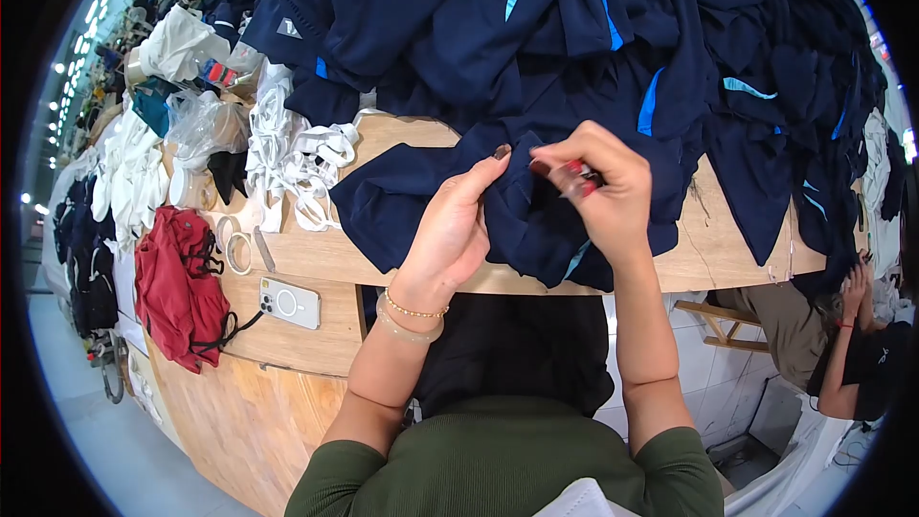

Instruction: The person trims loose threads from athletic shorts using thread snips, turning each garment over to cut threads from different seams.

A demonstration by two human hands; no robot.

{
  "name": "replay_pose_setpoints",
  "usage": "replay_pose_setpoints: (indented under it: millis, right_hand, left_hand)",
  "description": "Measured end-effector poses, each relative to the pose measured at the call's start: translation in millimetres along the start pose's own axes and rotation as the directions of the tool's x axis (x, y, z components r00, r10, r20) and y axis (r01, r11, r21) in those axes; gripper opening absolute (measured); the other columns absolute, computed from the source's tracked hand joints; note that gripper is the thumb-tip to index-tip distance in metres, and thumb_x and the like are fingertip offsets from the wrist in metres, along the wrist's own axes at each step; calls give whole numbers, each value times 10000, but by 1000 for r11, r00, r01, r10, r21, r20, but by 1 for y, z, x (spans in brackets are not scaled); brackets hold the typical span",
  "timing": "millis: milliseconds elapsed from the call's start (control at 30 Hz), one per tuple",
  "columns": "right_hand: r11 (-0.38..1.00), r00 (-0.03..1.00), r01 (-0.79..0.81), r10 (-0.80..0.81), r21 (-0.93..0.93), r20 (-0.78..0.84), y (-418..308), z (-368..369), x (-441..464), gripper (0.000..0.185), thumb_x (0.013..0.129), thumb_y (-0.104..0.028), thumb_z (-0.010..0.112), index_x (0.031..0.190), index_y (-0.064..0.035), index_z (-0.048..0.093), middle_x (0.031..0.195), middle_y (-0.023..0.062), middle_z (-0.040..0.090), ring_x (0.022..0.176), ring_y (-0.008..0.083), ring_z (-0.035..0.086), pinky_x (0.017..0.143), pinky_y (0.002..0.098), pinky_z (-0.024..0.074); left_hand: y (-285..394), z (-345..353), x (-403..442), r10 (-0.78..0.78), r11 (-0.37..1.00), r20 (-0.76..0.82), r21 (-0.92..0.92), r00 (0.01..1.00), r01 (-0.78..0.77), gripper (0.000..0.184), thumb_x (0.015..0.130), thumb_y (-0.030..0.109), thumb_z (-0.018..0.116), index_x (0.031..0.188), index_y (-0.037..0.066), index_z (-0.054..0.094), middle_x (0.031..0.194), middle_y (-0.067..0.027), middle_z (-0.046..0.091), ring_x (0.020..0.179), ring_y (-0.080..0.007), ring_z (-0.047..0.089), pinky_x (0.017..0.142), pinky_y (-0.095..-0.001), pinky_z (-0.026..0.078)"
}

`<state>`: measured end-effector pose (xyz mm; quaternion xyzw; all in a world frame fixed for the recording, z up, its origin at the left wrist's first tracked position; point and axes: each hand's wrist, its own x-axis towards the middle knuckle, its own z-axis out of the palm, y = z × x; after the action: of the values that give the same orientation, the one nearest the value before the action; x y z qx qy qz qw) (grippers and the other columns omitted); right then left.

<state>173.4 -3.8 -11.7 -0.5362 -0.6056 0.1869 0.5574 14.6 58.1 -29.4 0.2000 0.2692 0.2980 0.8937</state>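
Observation:
A navy garment [402, 193] with light blue trim lies across the table's near edge. My left hand [453, 220] grips its fabric, the thumb on top and the other fingers partly hidden beneath. Just to the right, my right hand [605, 182] is closed around a small red and dark tool [580, 178], blurred by motion, close above the same garment. Whether the tool's tip touches the cloth is too blurred to tell.
Navy garments with blue strips [421, 29] are heaped behind. On the left are white straps [316, 168], tape rolls [238, 252], a red cloth bag [182, 278] and a phone [290, 303]. Another person's hands [855, 292] show at the far right, beside a wooden stool [720, 326].

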Motion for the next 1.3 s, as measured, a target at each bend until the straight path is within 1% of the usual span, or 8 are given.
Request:
replay_pose_setpoints:
  millis: [133, 267, 333, 567, 1100, 1167, 1267, 1300]
  right_hand:
    - [941, 940, -207, 267, 266, -214, 0, -7, -2, 185, 861, -6, 603, 1034, -13, 538, 870, 8, 555, 761, 53, 506, 642, 177, 396]
    - [929, 901, -186, 291, 319, -321, 1, -5, -24, 241, 820, -61, 689, 997, -12, 532, 844, -1, 543, 689, 28, 430, 599, 164, 363]
    - [979, 916, -193, 203, 64, -345, 3, -1, -38, 197, 812, -79, 713, 895, 10, 558, 778, -6, 548, 645, 25, 439, 580, 157, 363]
    - [996, 904, -92, 76, -18, -421, 1, 24, -35, 192, 783, -39, 729, 833, 47, 564, 756, 58, 604, 646, 65, 526, 591, 184, 429]
    - [996, 897, 13, -51, -89, -440, 9, 29, -27, 204, 762, -58, 750, 818, 28, 573, 730, 61, 591, 633, 87, 532, 581, 195, 425]
    - [991, 882, -117, 136, 70, -451, 2, 24, -27, 184, 780, -42, 730, 864, 14, 576, 741, 19, 581, 630, 55, 502, 593, 174, 411]
    - [917, 915, -55, 205, 395, -348, -5, 21, -17, 309, 759, -30, 741, 1007, 0, 560, 930, -9, 577, 743, 20, 471, 665, 152, 399]
    - [965, 950, -135, 191, 225, -246, -6, 15, -16, 420, 734, -25, 757, 1099, 4, 550, 1021, 2, 571, 823, 22, 484, 693, 160, 405]
  left_hand:
    - [0, 6, -5, 62, 997, -9, -35, 998, -63, 229, 945, 173, 531, 1071, 8, 628, 1099, -39, 636, 1018, -104, 583, 927, -256, 447]
    - [-3, 7, -7, 87, 991, -11, -105, 996, -88, 300, 955, 240, 515, 1173, 40, 564, 1201, -24, 580, 1151, -116, 505, 1037, -303, 358]
    - [-5, 8, -6, 51, 988, 8, -144, 999, -49, 325, 955, 263, 514, 1205, 55, 542, 1226, -16, 563, 1181, -118, 483, 1060, -315, 332]
    - [-10, 11, -6, -3, 984, 28, -176, 1000, 8, 382, 956, 321, 500, 1263, 94, 491, 1266, 2, 528, 1189, -123, 476, 1062, -318, 323]
    - [-15, 14, -6, 19, 989, -28, -144, 999, -23, 397, 996, 306, 367, 1264, 38, 483, 1258, -73, 556, 1175, -185, 517, 1056, -351, 360]
    - [-21, 7, -3, 77, 993, -68, -85, 995, -82, 385, 992, 298, 386, 1263, 43, 485, 1258, -64, 553, 1175, -173, 512, 1054, -343, 358]
    - [-22, 12, -9, 157, 988, -96, 19, 983, -156, 365, 983, 280, 426, 1263, 54, 488, 1260, -41, 542, 1183, -144, 492, 1056, -318, 342]
    - [-20, 16, -11, 179, 983, -87, 60, 980, -174, 357, 978, 271, 448, 1265, 61, 487, 1262, -28, 533, 1190, -126, 477, 1060, -300, 328]
